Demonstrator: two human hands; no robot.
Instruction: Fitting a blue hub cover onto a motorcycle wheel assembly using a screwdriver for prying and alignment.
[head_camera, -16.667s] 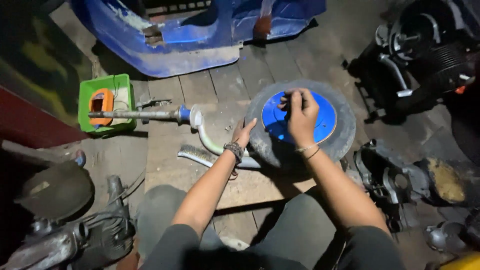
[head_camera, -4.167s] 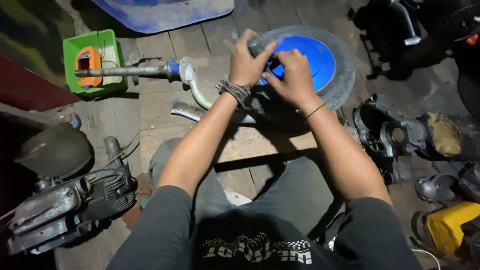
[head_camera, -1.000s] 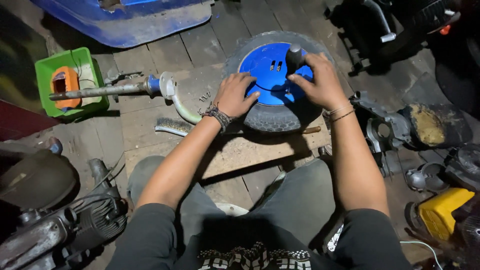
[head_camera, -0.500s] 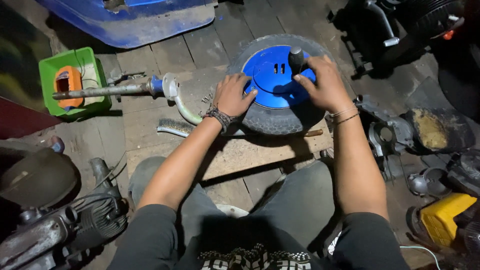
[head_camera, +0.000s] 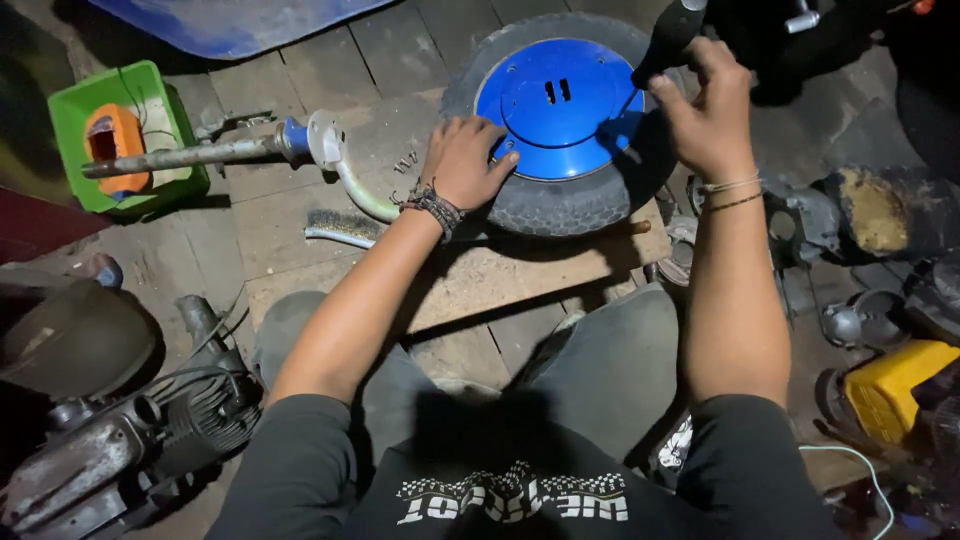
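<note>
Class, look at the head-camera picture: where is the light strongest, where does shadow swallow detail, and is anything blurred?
Head view: light falls brightest on the blue wheel disc and left hand; corners go dark, hiding the engine parts; the dark tool handle in the right hand looks slightly soft.

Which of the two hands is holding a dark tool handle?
The right hand, at the wheel's far right edge, grips the dark handle. The left hand lies flat on the tyre.
</note>
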